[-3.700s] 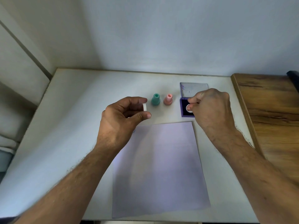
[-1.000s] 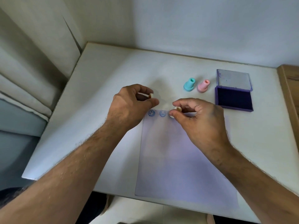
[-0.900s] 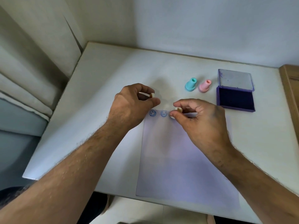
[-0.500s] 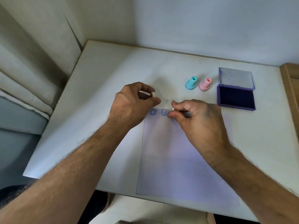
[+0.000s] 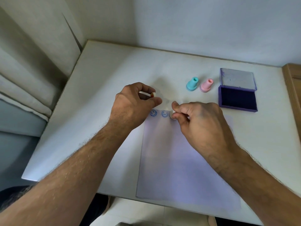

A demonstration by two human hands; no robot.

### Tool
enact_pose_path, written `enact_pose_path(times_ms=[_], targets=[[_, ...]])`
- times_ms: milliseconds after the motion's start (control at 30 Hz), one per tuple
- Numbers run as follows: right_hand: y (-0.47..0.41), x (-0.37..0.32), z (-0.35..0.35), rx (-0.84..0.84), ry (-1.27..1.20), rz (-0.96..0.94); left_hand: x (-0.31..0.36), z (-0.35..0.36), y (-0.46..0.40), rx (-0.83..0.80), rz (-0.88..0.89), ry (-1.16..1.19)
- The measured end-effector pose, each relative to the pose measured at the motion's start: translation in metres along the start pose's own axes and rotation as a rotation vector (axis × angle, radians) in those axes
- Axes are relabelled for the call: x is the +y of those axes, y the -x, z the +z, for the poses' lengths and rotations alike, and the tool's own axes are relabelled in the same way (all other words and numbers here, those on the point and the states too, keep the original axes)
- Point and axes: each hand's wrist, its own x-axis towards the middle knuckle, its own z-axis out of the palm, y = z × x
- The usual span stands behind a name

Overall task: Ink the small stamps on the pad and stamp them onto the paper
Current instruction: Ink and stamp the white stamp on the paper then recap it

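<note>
A pale sheet of paper [image 5: 182, 160] lies on the white table [image 5: 114, 75]. Two blue smiley prints [image 5: 158, 113] sit along its top edge. My right hand [image 5: 198, 121] pinches a small white stamp [image 5: 171, 114] down against the paper just right of the second print. My left hand [image 5: 133, 105] hovers over the paper's top left corner and holds a small white cap [image 5: 39, 94] between thumb and fingers. A teal stamp [image 5: 192, 84] and a pink stamp [image 5: 206, 85] stand upright beyond the paper. The purple ink pad [image 5: 237, 99] lies open at the right.
The ink pad's lid [image 5: 237, 79] is folded back flat behind it. A wooden surface [image 5: 293, 88] borders the table on the right. Walls close the back and the left side, with cushions [image 5: 19, 88] at the left.
My right hand has lowered the white stamp from just above the paper onto it, right of the second print. My left hand has stayed in place with the cap.
</note>
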Motion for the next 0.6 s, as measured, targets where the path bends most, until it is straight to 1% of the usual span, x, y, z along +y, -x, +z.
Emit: enact_pose_path(times_ms=[233,600], targets=[[-0.0011,0.0001,-0.0010,-0.005,0.002,-0.002,-0.0010,0.0008,0.0001,0.019,-0.003,0.002],[-0.0007,-0.0024,-0.0054,-0.040,0.091,-0.026,-0.0020,0.0017,0.0014,0.026,0.010,-0.008]])
